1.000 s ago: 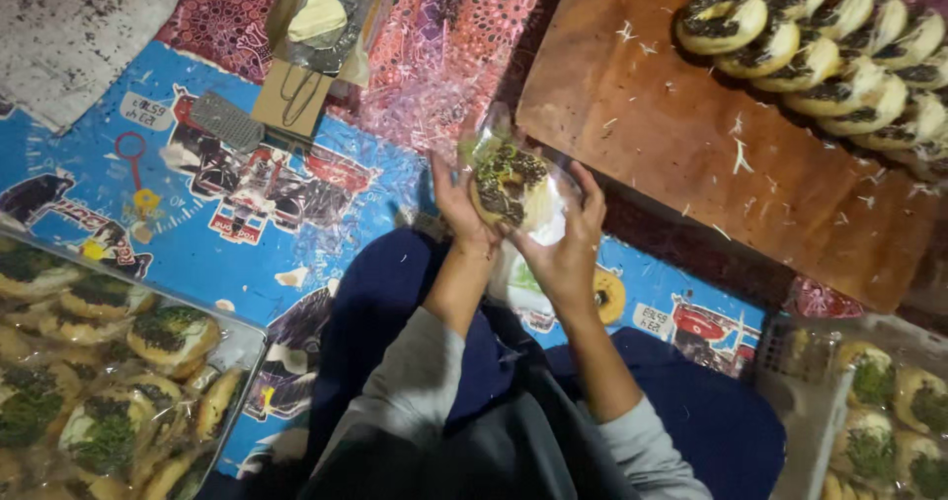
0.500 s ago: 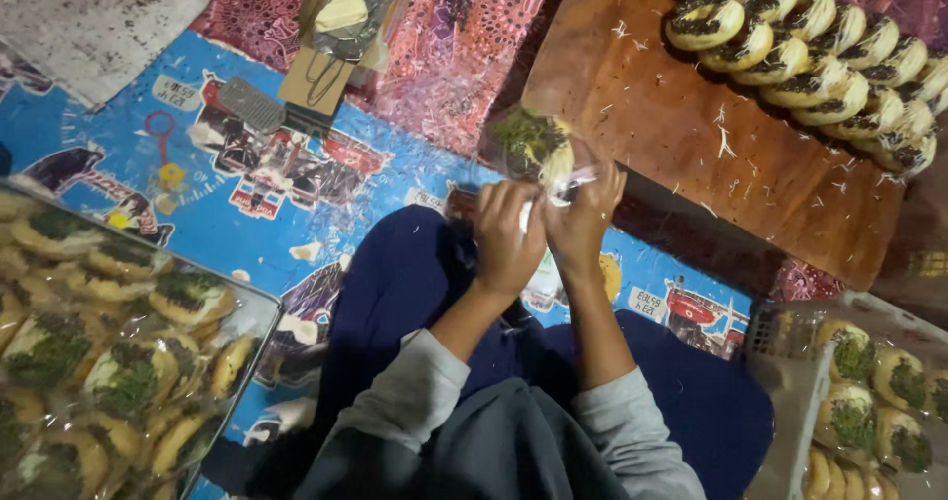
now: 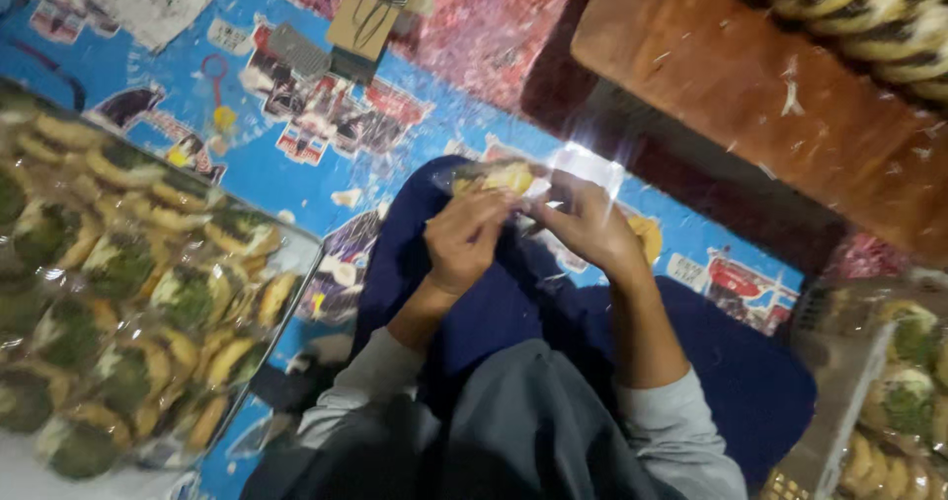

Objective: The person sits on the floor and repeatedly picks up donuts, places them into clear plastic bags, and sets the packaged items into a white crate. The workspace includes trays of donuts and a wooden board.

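Note:
Both hands meet over my lap on a small pastry in a clear plastic wrapper (image 3: pixel 513 176). My left hand (image 3: pixel 466 238) grips the wrapper's near side, fingers curled. My right hand (image 3: pixel 585 226) pinches the wrapper's open end, which shines white. The picture is blurred by motion, so the pastry shows only as a yellow patch. I sit on the floor in dark blue trousers and grey sleeves.
A tray (image 3: pixel 296 263) full of wrapped green-topped pastries lies at my left. A wooden board (image 3: pixel 750 95) with a row of unwrapped pastries (image 3: pixel 869 16) is at the upper right. A crate (image 3: pixel 839 382) of wrapped pastries stands at the right. A blue printed mat (image 3: pixel 296 154) covers the floor.
The view has swung down and left, so the tray fills more of the picture. My hands have brought the wrapped pastry lower, from near the board to above my lap.

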